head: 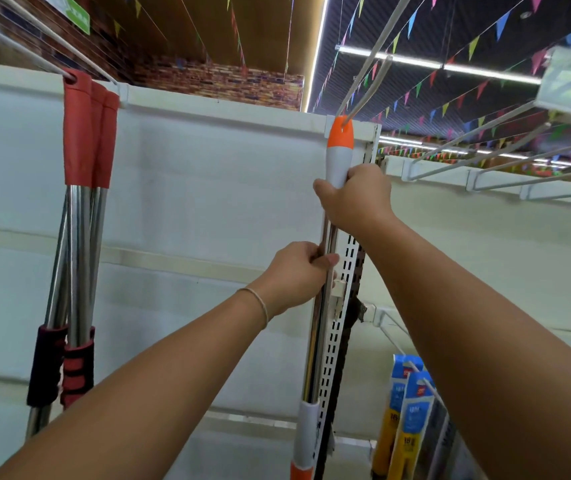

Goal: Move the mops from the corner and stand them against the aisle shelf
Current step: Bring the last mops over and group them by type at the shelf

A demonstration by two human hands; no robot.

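Mop handle [325, 271] stands upright against the shelf post [341, 327], right hand [355, 199] gripping above left hand [296, 277]

Bright ceiling strip lights [415, 62], wide-angle bending, blurred right edge.

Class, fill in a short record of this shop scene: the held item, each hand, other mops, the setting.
held item: orange-and-white mop handle, upright, its top at a wire hook
right hand: gripping the white part just below the orange tip
left hand: gripping the metal pole lower down
other mops: red-topped mops hanging at left from a wire hook
setting: white shelf panel, coloured bunting overhead
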